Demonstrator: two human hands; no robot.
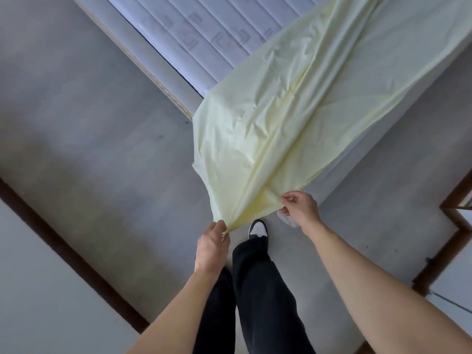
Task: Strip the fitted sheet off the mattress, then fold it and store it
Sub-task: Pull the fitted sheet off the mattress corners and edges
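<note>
1. Head view: left hand (213,245) and right hand (300,208) each pinch the near hem of the pale yellow fitted sheet (275,129).
2. From both grips, the sheet runs taut away and rightward, its long axis diagonal, onto the white quilted mattress (199,34).
3. Left hand lies nearer the body.
4. Grey floor (89,123) lies below; black-trousered legs (258,290) stand directly behind the grips.

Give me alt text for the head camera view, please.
Two bare hands, left hand and right hand, pinch the edge of a pale yellow fitted sheet, stretched from a half-bared white quilted mattress over grey floor.
</note>
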